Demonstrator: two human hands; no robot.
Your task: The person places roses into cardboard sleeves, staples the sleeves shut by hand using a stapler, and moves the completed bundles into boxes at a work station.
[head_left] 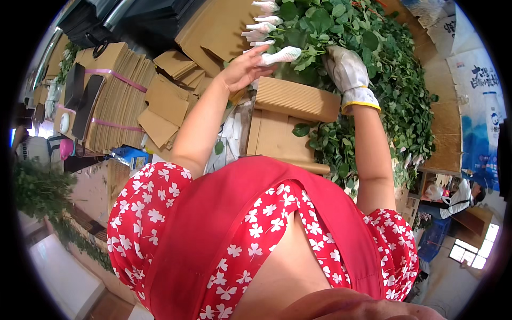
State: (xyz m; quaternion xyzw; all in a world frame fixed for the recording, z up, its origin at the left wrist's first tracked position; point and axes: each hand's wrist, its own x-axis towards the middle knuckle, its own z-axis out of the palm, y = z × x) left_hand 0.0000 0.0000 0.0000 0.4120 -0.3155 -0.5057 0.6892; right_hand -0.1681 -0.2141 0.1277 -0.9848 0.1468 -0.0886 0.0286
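My bare left hand (pixel 246 71) is at the near end of a row of flower buds in white mesh sleeves. Its fingers are stretched out and apart, touching the tip of the nearest sleeved bud (pixel 282 55). From that bud a green stem runs right to my right hand (pixel 346 69), which wears a whitish work glove with a yellow cuff edge. The gloved fingers curl around the stem, partly hidden by leaves. More sleeved buds (pixel 265 26) lie beyond, their leafy stems (pixel 341 26) pointing right. Just below my hands is a ridged cardboard piece (pixel 297 99).
A large heap of leafy stems (pixel 400 90) covers the right side. At left stand strapped stacks of flat cardboard (pixel 120 98), with a dark phone-like slab (pixel 88 109) on them. Loose cardboard pieces (pixel 162 109) lie between the stacks and my left arm. A cardboard box (pixel 280 133) sits before me.
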